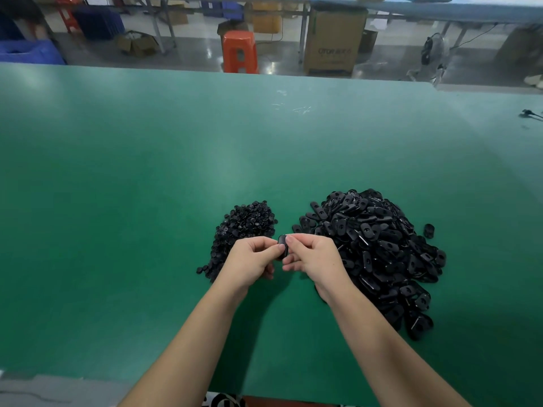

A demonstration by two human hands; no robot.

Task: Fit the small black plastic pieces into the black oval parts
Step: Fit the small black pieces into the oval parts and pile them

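Small pcs left of ovals

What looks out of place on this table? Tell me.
One oval part lies alone on the mat, just right of the oval pile. Otherwise nothing stands out: both hands pinch a single part between the two piles.

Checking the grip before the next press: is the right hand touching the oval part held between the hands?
Touching. The head view shows the right hand pinching the oval part with thumb and fingertips.

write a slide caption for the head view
Both hands, left hand and right hand, pinch one black oval part between two piles on the green table.
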